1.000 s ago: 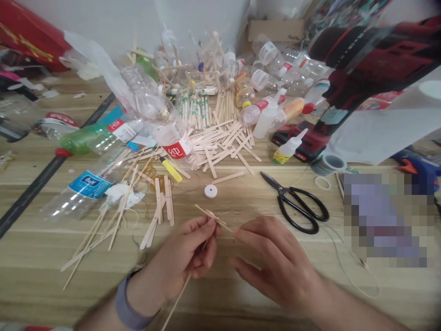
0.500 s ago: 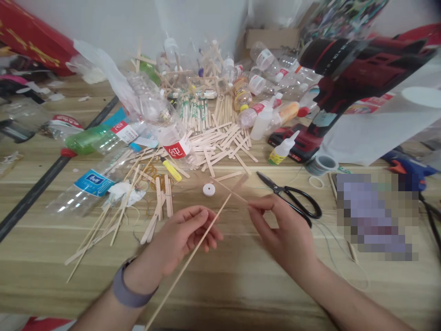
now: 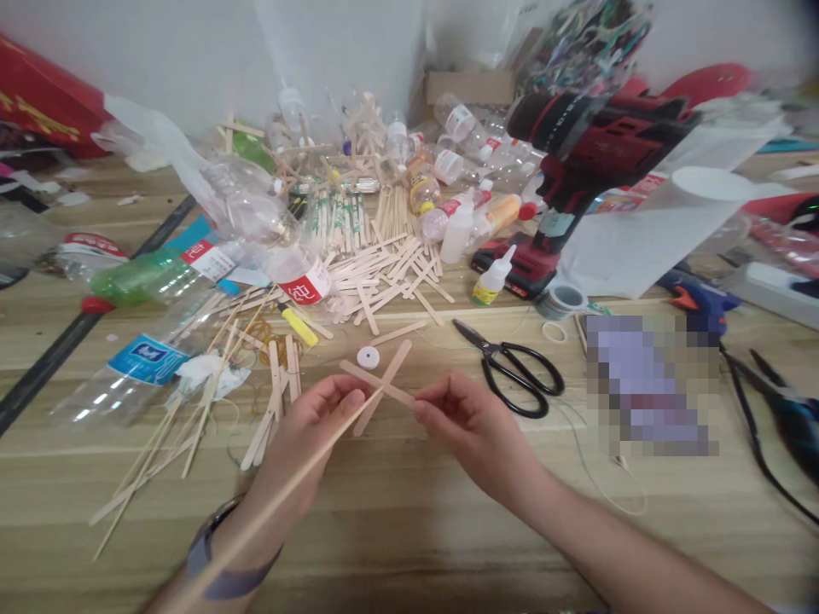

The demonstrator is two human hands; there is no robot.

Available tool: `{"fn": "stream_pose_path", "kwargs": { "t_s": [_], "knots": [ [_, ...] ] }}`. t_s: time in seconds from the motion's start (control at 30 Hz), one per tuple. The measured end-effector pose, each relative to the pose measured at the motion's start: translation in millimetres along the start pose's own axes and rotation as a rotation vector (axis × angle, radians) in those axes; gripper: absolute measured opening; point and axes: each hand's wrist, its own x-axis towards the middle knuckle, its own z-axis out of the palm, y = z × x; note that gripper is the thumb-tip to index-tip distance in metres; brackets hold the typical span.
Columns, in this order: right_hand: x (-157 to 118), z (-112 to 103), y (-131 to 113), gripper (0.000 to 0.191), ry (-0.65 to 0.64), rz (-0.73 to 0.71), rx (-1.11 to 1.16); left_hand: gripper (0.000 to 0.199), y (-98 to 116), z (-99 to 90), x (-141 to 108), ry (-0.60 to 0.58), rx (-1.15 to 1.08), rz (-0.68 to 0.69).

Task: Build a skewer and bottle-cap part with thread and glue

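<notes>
Two flat wooden sticks form a cross (image 3: 397, 394) between my hands, and a long thin wooden skewer (image 3: 281, 492) meets it near the centre, its other end slanting down toward the lower left. My right hand (image 3: 457, 418) pinches the right tip of one flat stick. The fingers of my left hand (image 3: 323, 418) are closed around the skewer beside the cross. A white disc (image 3: 368, 357) with a small hole lies on the table just beyond the cross. Black-handled scissors (image 3: 515, 362) lie to the right, past my right hand.
Loose flat sticks (image 3: 384, 277), plastic bottles (image 3: 307, 277) and a yellow marker (image 3: 299, 326) lie ahead and left. A red-black drill (image 3: 601, 145), a glue bottle (image 3: 494, 280) and a tape roll (image 3: 563, 300) stand to the right. A dark bar (image 3: 64, 354) lies far left.
The crossed sticks have turned from nearly edge-on to face the camera. My hands have come closer together, and the skewer has swung toward the lower left. The whole view has shifted.
</notes>
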Motion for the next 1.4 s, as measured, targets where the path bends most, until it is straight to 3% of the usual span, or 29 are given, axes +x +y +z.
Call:
{"fn": "stream_pose_path", "kwargs": {
  "t_s": [0.2, 0.5, 0.67, 1.0, 1.4],
  "knots": [
    [-7, 4, 1, 0.010, -0.058, -0.026, 0.006, 0.028, 6, 5.4, -4, -0.020, 0.008, -0.104],
    [-10, 3, -4, 0.004, -0.067, -0.098, -0.054, 0.026, -7, -5.8, 0, -0.070, -0.065, -0.163],
    [-10, 4, -7, 0.005, -0.083, -0.085, -0.081, 0.027, -3, -0.2, -3, -0.067, -0.096, -0.167],
    [-8, 3, -11, 0.013, -0.165, -0.038, 0.006, 0.025, 0, 8.8, -11, -0.195, 0.046, -0.164],
    [-12, 6, -5, 0.009, -0.121, -0.056, -0.066, 0.019, 1, 8.8, -12, -0.206, 0.157, -0.128]
  ]
}}
